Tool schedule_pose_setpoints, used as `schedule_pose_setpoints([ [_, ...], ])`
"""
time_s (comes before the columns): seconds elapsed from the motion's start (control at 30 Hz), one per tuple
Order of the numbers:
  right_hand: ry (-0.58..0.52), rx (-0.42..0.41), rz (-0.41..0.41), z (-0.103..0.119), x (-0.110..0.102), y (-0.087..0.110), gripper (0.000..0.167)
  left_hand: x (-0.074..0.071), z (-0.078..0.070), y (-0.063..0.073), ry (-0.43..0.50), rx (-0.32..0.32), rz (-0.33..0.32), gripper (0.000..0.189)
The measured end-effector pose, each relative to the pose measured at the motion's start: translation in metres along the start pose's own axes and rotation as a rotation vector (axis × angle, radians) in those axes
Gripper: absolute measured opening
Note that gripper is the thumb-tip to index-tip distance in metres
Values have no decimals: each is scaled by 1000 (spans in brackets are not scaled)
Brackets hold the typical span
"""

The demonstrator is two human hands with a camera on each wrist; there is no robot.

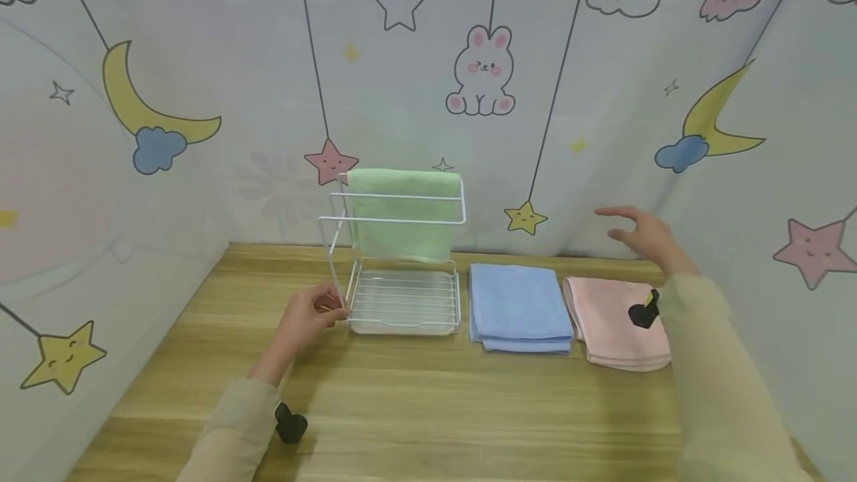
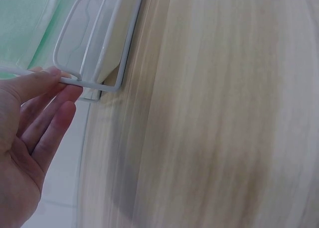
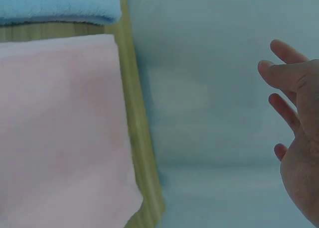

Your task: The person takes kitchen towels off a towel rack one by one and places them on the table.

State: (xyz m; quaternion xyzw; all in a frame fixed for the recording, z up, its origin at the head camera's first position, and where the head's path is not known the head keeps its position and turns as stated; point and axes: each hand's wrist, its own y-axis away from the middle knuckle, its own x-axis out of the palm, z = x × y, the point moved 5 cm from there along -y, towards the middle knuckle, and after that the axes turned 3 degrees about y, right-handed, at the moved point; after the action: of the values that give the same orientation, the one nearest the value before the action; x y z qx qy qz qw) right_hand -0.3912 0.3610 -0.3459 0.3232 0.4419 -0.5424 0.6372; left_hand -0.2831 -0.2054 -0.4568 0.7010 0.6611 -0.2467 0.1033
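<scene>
On the table [image 1: 469, 422] stood a white rack [image 1: 391, 221], green towel [image 1: 405, 240] over its back, left of blue towel [image 1: 518, 307] and pink towel [image 1: 616, 318]; left hand [image 1: 308, 311] pinched rack low, steadiness seeming key, right hand [image 1: 643, 235] hung empty, fingers apart.

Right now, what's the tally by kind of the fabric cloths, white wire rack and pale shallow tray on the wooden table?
Fabric cloths: 3 (hanging green cloth, folded blue cloth, folded pink cloth)
White wire rack: 1
Pale shallow tray: 1
Total: 5
</scene>
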Motion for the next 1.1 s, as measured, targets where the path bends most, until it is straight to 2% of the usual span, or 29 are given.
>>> schedule_pose_setpoints([
  [0.27,-20,-122,-114,49,-24,-16,44,0,1,1,-3,12,-1,17],
  [0.53,-87,-236,-198,96,-38,-32,43,0,1,1,-4,13,1,16],
  [0.8,-99,-316,-235,141,-43,-43,42,-1,-2,1,-2,21,3,15],
  [1.1,-163,-420,-258,190,-37,-53,42,-2,-1,2,-4,15,-1,16],
])
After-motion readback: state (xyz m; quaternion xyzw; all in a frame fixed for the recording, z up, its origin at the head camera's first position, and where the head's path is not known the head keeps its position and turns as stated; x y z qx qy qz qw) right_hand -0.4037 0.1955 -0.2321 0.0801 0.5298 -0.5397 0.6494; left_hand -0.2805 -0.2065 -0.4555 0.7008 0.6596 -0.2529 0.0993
